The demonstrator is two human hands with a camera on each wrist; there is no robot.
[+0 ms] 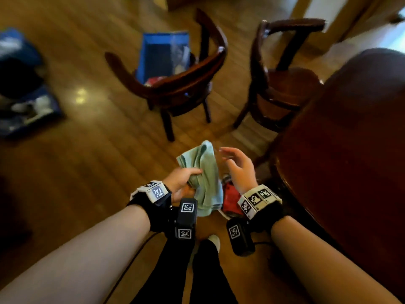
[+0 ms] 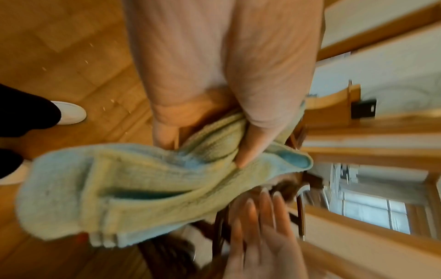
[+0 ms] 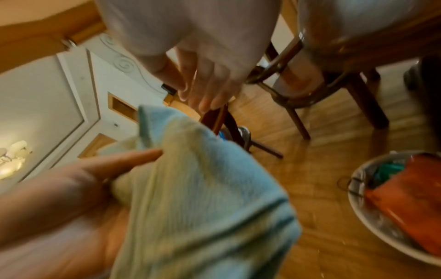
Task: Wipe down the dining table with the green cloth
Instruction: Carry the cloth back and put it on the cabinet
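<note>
My left hand (image 1: pixel 184 179) grips the bunched pale green cloth (image 1: pixel 202 170) in the air above the floor; its thumb (image 2: pixel 253 143) presses into the folds of the cloth (image 2: pixel 133 188). The cloth's lower end hangs down past my wrist. My right hand (image 1: pixel 237 165) hovers just right of the cloth, fingers (image 3: pixel 210 94) relaxed and holding nothing, apart from the cloth (image 3: pixel 203 198). The dark wooden dining table (image 1: pixel 350 139) stands at my right, its rounded edge close to my right wrist.
Two dark wooden chairs (image 1: pixel 186 84) (image 1: pixel 282 84) stand ahead on the wood floor. A blue bin (image 1: pixel 162 53) sits behind the left chair; another blue bin (image 1: pixel 26 106) is at far left. A bowl (image 3: pixel 372 222) with a red item (image 1: pixel 232 198) lies on the floor below my hands.
</note>
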